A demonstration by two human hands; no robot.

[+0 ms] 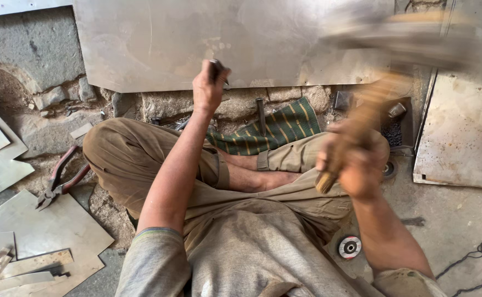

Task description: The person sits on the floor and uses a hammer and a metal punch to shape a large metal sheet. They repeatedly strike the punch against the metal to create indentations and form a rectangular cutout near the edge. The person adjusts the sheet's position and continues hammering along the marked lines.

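Observation:
My left hand (209, 83) grips a dark metal chisel (216, 68), its tip set near the front edge of a large metal sheet (197, 38) lying on the stone ground. My right hand (356, 165) is closed on the wooden handle of a hammer (362, 118), raised and motion-blurred, its head (384, 36) a smear above the sheet at the upper right. I sit cross-legged in khaki trousers (131, 159), knees just short of the sheet's edge.
Red-handled pliers (59, 179) lie at the left beside cut sheet offcuts (42, 231). A green striped cloth (276, 129) and a dark punch (260, 113) lie ahead. Another metal sheet (466, 132) is at the right, a grinding disc (350, 247) and a black cord (477, 264) at the lower right.

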